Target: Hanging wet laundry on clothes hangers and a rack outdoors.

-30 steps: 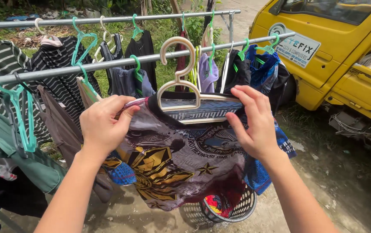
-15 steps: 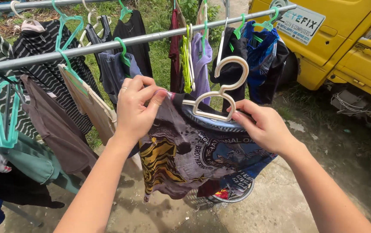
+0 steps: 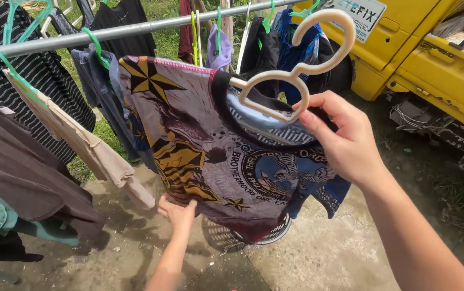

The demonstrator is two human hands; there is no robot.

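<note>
— Hanger [image 3: 296,70] first: where does it sit against the rail [image 3: 135,29]?

— Cream plastic, pinched at its lower bar by the right hand [image 3: 345,143], hook tipped up to the right, just below and this side of the rail.

— And the printed shirt [image 3: 210,156]?

— Draped on it, long axis slanting down toward the left hand [image 3: 178,213], which grips the hem from beneath, low and near the basket [image 3: 267,237], probably laundry, mostly hidden.

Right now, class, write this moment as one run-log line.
right hand: grips cream hanger | left hand: pulls hem of printed shirt | shirt: on hanger, below rail | basket: on ground
</note>
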